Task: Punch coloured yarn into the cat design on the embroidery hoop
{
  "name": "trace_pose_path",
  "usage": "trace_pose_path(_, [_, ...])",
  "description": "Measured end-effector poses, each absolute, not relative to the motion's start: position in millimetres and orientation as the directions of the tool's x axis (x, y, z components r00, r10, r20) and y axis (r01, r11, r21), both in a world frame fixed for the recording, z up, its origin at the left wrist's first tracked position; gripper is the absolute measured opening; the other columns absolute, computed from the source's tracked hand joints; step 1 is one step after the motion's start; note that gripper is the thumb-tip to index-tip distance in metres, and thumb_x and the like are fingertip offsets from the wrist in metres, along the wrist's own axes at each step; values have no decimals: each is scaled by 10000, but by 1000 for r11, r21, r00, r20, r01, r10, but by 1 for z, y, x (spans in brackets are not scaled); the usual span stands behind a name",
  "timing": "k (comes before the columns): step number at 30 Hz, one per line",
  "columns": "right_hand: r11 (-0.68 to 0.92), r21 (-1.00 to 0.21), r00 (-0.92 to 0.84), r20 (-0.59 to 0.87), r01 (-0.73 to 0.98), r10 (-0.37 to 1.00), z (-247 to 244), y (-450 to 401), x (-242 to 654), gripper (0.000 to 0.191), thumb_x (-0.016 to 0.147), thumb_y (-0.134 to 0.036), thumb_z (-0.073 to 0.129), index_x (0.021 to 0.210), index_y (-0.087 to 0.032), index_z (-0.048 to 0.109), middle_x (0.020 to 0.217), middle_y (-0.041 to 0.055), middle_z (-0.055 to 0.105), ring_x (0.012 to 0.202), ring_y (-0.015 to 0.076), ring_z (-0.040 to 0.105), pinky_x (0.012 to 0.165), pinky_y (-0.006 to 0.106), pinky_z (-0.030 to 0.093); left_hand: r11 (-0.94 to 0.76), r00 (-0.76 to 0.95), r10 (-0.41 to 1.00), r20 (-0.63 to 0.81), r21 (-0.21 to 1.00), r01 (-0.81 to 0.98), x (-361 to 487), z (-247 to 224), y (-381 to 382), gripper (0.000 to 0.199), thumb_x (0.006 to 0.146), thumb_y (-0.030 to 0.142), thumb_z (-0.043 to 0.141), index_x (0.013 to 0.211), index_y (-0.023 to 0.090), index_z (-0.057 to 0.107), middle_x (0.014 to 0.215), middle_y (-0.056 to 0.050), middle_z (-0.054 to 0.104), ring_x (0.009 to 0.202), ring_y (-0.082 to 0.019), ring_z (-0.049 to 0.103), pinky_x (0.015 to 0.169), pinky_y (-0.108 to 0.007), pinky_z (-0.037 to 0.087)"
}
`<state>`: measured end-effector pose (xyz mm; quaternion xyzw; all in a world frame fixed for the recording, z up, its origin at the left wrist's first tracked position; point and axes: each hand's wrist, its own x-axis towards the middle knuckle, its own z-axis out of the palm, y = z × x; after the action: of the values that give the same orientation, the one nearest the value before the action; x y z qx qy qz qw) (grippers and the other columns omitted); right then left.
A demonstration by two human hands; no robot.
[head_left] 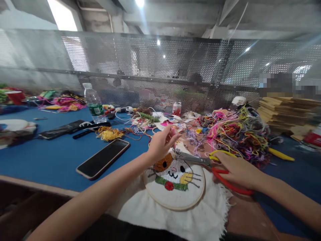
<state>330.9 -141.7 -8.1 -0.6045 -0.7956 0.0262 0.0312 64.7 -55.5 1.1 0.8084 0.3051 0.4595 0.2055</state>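
An embroidery hoop (pixel 173 208) lies tilted on my lap at the table edge, stretched with white cloth (pixel 155 217) that hangs loose and frayed around it. The cloth bears a stitched cat face with orange and yellow patches, dark whiskers, a green collar and a red flower. My right hand (pixel 233 169) grips scissors (pixel 220 160) with yellow and red handles; their blades reach left across the cat's head, to dark stitches by the ear. Above those stitches, my left hand (pixel 164 140) is raised with fingertips pinched together. What is between them is too small to make out.
On the blue table (pixel 32 157) lie a phone (pixel 104 159), yellow yarn (pixel 109 134) and a black pouch (pixel 64 129). A water bottle (pixel 94 103) stands behind. Tangled yarn (pixel 238 134) heaps at right, near stacked brown cardboard (pixel 286 113). A can (pixel 177 108) stands before a perforated metal screen (pixel 155 73).
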Motion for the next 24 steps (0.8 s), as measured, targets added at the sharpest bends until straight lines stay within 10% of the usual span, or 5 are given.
trace_pose_path(24, [550,-133,-561,-65,824,825,-4,-73,317,262,728,-337,540,949,-205,492,910,41,602,766,173,559,629,227,377,-774,406,632,660,515,368,61,-2,-59,282,844,318,464,1080,173,516,727,-4,607,559,-57,550,532,-163,416])
